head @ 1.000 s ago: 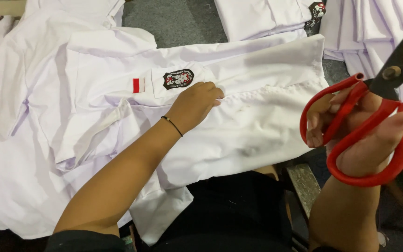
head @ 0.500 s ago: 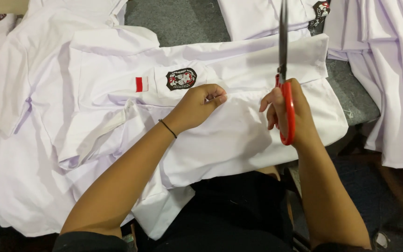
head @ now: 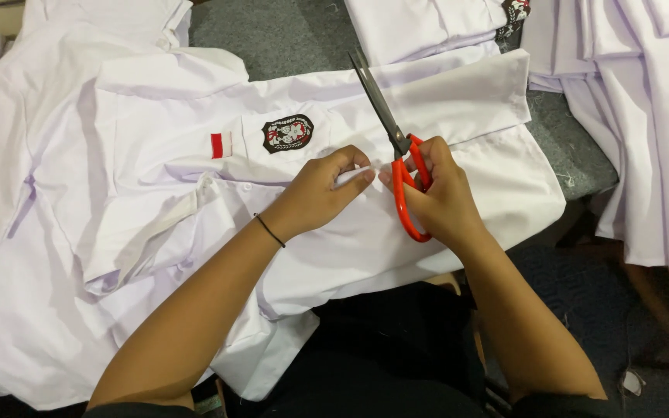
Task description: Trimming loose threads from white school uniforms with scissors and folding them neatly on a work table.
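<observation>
Scissors (head: 396, 147) have tilted leftward over the white shirt (head: 443, 116).

Shirt (head: 443, 101): plain white. Badge (head: 287, 132) on it: black, red and white pattern. Small patch (head: 221, 144) beside it: red over white. Scissors (head: 396, 155): red-orange handles, dark grey blades. Wristband (head: 270, 230): black. Surface (head: 272, 35) under the shirts: speckled grey. Nearby stacks (head: 636, 93): white.

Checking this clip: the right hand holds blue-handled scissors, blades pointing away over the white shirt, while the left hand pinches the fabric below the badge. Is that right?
Not quite. The head view shows the scissors have red handles, not blue. The rest stands: the right hand holds them with blades pointing away over the white shirt, and the left hand pinches fabric below the badge.
</observation>
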